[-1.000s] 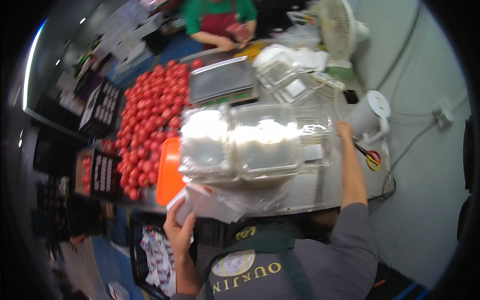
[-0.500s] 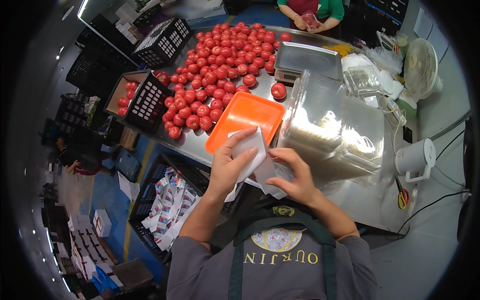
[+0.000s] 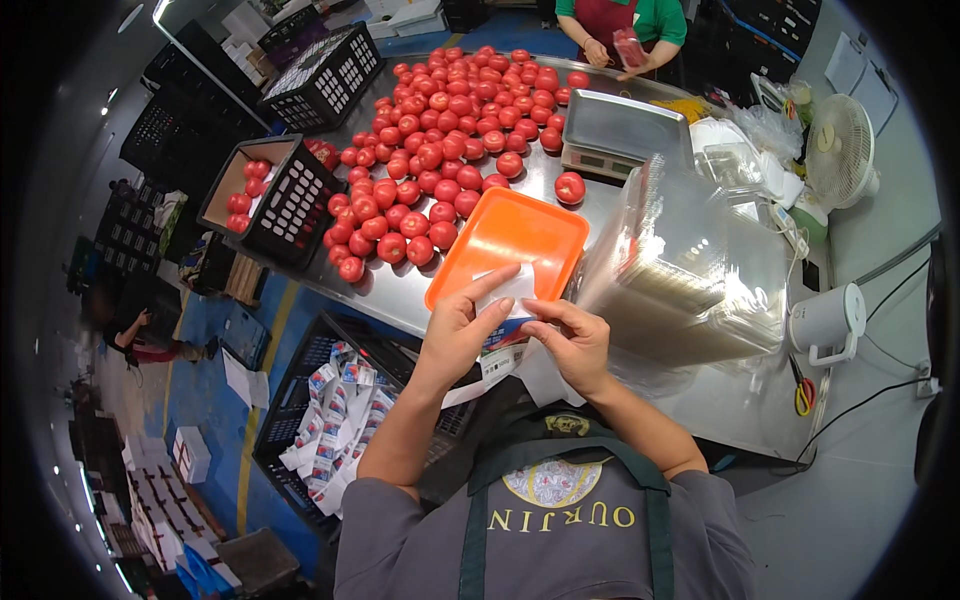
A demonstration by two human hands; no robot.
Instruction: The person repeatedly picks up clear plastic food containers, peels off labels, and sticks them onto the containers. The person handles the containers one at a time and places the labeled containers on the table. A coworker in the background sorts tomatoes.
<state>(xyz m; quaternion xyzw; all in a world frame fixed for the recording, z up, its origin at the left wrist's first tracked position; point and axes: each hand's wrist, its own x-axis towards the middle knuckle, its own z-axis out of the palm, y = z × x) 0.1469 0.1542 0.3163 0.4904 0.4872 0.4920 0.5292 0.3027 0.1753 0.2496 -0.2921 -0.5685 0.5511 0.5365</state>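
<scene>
Over the near edge of an orange tray point(image 3: 525, 235), my left hand point(image 3: 458, 325) pinches a folded strip of white printed labels point(image 3: 505, 290). My right hand point(image 3: 572, 345) is closed on the same strip from the other side, thumb and fingertips together. Blue print shows between the hands, and white lengths of the strip hang below them. Behind the tray spreads a heap of red tomatoes point(image 3: 430, 155) on the metal table point(image 3: 390, 300). To the right of my right hand stands a tall stack of clear plastic packaging point(image 3: 665, 290).
A black crate point(image 3: 285, 400) of label strips stands at lower left. Tomatoes fill part of another crate point(image 3: 290, 200). A weighing scale point(image 3: 625, 135), fan point(image 3: 840, 150), white jug point(image 3: 828, 320) and scissors point(image 3: 802, 388) are rightward. A co-worker point(image 3: 620, 30) holds a red pack across the table.
The strip has turned between my hands, so its blue printed side now shows. My right fingers have come closer together onto it. The co-worker has lifted the red pack.
</scene>
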